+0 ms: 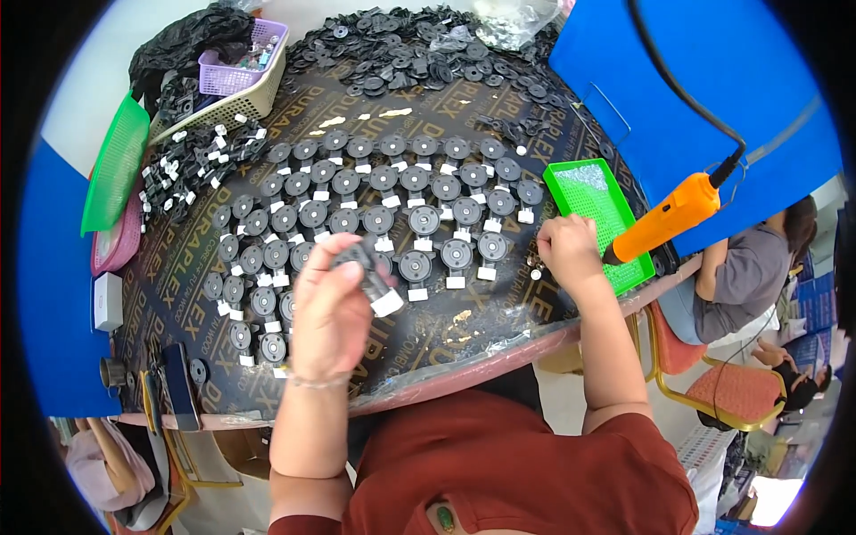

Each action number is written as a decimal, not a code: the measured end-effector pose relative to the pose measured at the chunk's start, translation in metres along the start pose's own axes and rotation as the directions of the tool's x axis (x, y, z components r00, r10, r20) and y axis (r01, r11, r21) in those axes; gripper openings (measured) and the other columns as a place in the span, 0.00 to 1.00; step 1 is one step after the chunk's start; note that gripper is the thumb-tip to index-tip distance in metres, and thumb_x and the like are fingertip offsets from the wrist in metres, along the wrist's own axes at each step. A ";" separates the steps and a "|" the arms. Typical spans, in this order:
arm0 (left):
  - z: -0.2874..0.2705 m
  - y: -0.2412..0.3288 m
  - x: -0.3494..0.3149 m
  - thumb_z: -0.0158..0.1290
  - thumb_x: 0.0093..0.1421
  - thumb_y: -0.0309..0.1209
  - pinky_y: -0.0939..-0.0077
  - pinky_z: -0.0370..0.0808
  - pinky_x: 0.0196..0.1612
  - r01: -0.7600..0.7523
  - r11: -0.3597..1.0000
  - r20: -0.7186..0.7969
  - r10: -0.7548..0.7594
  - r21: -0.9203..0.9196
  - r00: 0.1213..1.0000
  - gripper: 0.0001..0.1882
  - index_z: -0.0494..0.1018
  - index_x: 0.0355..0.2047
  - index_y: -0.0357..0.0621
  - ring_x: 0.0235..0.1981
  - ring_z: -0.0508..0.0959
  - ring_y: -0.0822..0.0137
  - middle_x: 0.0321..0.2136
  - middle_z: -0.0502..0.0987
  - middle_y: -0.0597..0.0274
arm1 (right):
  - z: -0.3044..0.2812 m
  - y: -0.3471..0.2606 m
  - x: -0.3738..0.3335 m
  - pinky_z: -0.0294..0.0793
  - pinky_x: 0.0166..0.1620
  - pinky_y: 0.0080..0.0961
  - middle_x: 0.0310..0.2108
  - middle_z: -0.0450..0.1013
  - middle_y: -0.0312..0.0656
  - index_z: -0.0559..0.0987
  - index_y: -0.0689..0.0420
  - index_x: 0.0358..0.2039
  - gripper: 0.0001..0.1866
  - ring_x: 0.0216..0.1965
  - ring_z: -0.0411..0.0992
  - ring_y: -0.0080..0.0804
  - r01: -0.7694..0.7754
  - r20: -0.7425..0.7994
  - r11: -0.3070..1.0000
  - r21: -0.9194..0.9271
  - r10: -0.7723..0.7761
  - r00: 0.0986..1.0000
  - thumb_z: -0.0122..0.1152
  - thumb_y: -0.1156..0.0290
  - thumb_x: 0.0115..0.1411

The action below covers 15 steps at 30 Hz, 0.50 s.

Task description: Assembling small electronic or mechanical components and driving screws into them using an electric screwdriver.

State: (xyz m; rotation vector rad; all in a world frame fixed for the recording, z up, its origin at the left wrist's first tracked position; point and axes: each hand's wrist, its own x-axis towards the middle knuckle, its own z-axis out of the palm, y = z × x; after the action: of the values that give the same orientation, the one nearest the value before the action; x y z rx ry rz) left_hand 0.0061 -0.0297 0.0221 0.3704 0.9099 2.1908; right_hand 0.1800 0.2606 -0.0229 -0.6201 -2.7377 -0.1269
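My left hand (332, 308) is closed on a black plastic part (364, 267) with a white block at its lower end, raised over the table. My right hand (572, 252) has its fingers curled together at the left edge of a green tray (633, 282); whatever its fingertips hold is hidden. Small shiny pieces, too small to name, lie at the far end of that tray. Just right of my right hand, an orange electric screwdriver (669, 217) hangs by its black cable with its tip over the tray. Rows of round black parts with white blocks (415, 267) cover the middle of the table.
Loose black discs (419, 58) are heaped at the back. Small black-and-white pieces (201, 160) pile up at the left, near a green basket (116, 165) and a purple basket (227, 76). A phone (181, 386) lies front left. Other people sit beyond both sides.
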 end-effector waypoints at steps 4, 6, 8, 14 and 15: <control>0.002 -0.035 0.006 0.46 0.65 0.22 0.60 0.81 0.41 0.128 0.990 -0.073 -0.132 -0.064 0.989 0.11 0.66 0.47 0.41 0.37 0.81 0.56 0.38 0.76 0.56 | -0.007 -0.003 -0.006 0.65 0.44 0.37 0.25 0.76 0.39 0.78 0.54 0.20 0.04 0.35 0.72 0.40 -0.030 0.034 0.991 0.129 0.026 0.999 0.65 0.76 0.46; -0.007 -0.048 0.008 0.47 0.65 0.23 0.62 0.80 0.41 0.147 0.988 -0.094 -0.151 -0.047 0.984 0.12 0.66 0.48 0.41 0.37 0.81 0.57 0.39 0.76 0.55 | -0.013 -0.003 -0.008 0.65 0.46 0.37 0.25 0.76 0.38 0.79 0.54 0.21 0.04 0.36 0.72 0.40 -0.031 0.051 0.986 0.162 0.023 0.998 0.67 0.75 0.46; -0.009 -0.047 0.007 0.46 0.64 0.21 0.63 0.79 0.44 0.150 0.988 -0.114 -0.154 -0.040 0.982 0.16 0.65 0.52 0.41 0.40 0.79 0.58 0.41 0.75 0.53 | -0.015 -0.004 -0.008 0.64 0.46 0.37 0.25 0.76 0.38 0.79 0.54 0.20 0.04 0.36 0.72 0.40 -0.023 0.033 0.982 0.187 0.017 0.999 0.67 0.75 0.46; -0.005 -0.042 0.006 0.45 0.62 0.16 0.62 0.76 0.52 0.172 0.985 -0.022 -0.171 0.031 0.985 0.26 0.57 0.61 0.40 0.51 0.77 0.54 0.50 0.72 0.43 | -0.027 -0.015 0.000 0.65 0.46 0.35 0.28 0.75 0.38 0.80 0.55 0.25 0.02 0.38 0.71 0.41 -0.069 -0.001 0.959 0.276 0.072 0.997 0.64 0.76 0.50; -0.006 -0.044 0.005 0.46 0.62 0.16 0.62 0.76 0.53 0.176 0.984 0.004 -0.177 0.028 0.984 0.26 0.57 0.61 0.40 0.51 0.77 0.55 0.51 0.72 0.43 | -0.032 -0.022 0.005 0.66 0.46 0.36 0.30 0.75 0.40 0.79 0.56 0.27 0.02 0.39 0.71 0.42 -0.040 -0.045 0.920 0.390 0.062 0.997 0.63 0.76 0.52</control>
State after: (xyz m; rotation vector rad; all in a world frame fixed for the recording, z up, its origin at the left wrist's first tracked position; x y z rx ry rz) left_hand 0.0222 -0.0080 -0.0133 0.2980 0.9341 2.0157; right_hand 0.1758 0.2378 0.0083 -0.5608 -2.5810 0.3981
